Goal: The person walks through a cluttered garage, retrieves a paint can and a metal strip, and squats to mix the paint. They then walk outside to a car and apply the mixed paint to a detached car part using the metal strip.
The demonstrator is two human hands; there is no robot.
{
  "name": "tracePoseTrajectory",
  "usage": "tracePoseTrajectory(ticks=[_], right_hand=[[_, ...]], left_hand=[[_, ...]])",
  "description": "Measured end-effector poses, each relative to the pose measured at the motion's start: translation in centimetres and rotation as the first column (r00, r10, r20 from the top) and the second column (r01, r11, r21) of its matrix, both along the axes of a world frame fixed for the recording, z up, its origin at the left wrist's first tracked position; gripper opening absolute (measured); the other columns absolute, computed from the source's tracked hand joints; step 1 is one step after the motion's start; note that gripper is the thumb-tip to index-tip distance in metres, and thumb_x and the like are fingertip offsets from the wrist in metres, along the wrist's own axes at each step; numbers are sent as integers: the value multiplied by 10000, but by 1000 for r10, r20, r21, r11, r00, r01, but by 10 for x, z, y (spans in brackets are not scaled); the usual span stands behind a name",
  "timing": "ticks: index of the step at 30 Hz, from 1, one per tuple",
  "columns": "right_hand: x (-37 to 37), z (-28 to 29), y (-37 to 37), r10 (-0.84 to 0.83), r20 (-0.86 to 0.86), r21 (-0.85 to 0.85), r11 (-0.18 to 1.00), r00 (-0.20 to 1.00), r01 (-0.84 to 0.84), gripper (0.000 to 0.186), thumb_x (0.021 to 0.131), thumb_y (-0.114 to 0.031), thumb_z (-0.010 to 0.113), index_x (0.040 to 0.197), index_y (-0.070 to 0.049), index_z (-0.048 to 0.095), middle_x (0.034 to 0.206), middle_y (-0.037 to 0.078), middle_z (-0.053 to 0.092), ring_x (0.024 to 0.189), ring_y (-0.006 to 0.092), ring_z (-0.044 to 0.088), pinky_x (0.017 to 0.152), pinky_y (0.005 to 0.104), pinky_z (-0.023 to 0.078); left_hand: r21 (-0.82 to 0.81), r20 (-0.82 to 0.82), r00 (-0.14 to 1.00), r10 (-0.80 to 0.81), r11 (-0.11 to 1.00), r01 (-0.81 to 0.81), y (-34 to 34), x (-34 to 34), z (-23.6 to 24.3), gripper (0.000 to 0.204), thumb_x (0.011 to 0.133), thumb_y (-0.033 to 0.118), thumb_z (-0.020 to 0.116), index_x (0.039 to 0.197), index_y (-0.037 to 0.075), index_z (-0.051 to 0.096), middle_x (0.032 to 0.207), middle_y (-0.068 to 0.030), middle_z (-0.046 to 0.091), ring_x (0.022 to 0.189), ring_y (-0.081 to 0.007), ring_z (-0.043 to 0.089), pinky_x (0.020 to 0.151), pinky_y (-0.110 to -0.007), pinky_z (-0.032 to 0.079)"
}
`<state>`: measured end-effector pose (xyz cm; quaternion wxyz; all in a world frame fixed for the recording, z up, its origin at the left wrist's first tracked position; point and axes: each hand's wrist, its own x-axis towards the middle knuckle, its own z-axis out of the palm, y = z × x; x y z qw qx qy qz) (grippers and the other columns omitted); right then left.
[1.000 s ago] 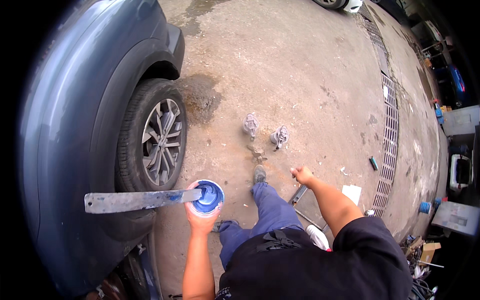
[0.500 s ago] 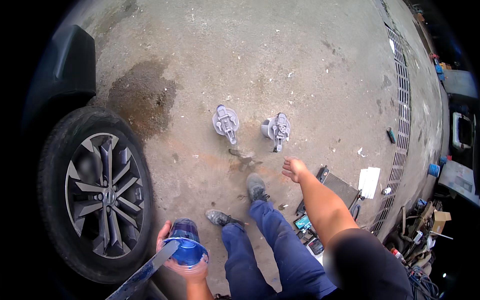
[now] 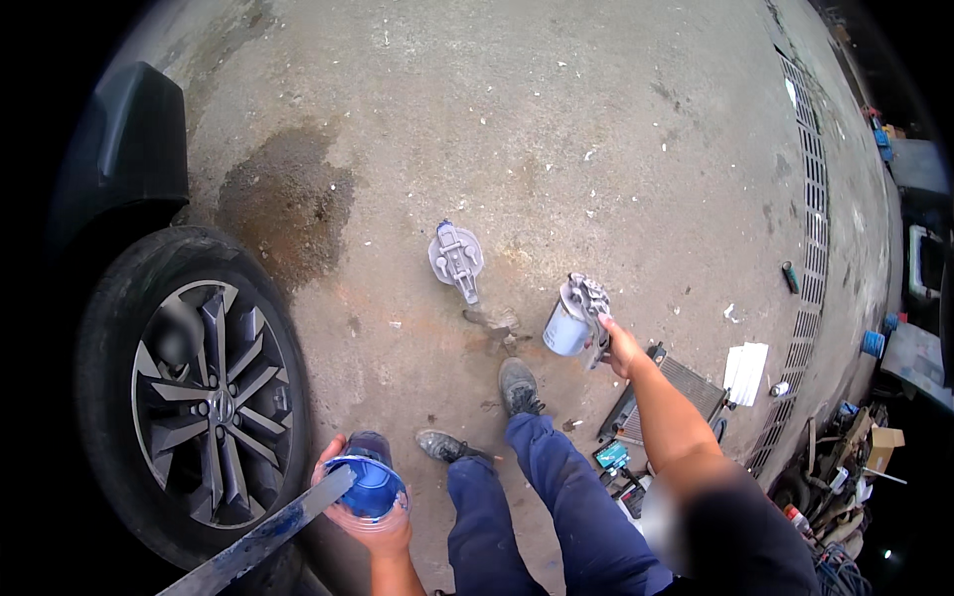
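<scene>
My left hand [image 3: 372,528] is wrapped around a clear plastic cup [image 3: 382,489] with blue paint in it. A long flat stirring stick [image 3: 260,545], stained blue, reaches into the cup from the lower left. My right hand [image 3: 621,350] grips a paint can [image 3: 565,332] by its grey lid fitting, with the can tilted in front of my feet. Part of that grip is hidden behind the lid. Further left on the concrete stands a second can, seen from above, with a similar grey pouring lid [image 3: 458,258].
A car wheel [image 3: 214,402] stands close on my left, below a dark bumper [image 3: 144,134]. On the right lie a radiator [image 3: 681,392], white papers [image 3: 745,373] and a dark cylinder [image 3: 790,277]. A drain grate [image 3: 812,219] runs beyond them, near a cluttered pile of parts.
My right hand has closed on the right-hand paint can and brought it nearer and to the right, tilting it. My left hand still holds the cup; the stick has shifted slightly.
</scene>
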<state>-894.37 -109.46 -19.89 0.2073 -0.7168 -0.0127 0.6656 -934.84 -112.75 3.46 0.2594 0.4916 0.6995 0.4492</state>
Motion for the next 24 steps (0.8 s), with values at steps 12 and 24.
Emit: tracePoseTrajectory(ticks=[12, 24], right_hand=[[75, 303, -244, 659, 662, -267, 653, 358, -709, 720, 928, -607, 310, 1067, 34, 607, 987, 296, 634, 1004, 458, 582, 877, 491, 461], [74, 435, -303, 771, 568, -494, 599, 287, -630, 724, 906, -623, 382, 1075, 37, 627, 1050, 284, 632, 1025, 434, 597, 880, 482, 469]], left_hand=[[211, -89, 995, -49, 975, 67, 2, 7, 146, 862, 653, 250, 772, 1337, -28, 327, 1300, -203, 446, 1214, -326, 446, 1059, -438, 320], [313, 34, 985, -167, 938, 148, -34, 6, 299, 798, 605, 120, 795, 1281, -14, 394, 1232, -169, 486, 1144, -297, 489, 1024, -411, 357]])
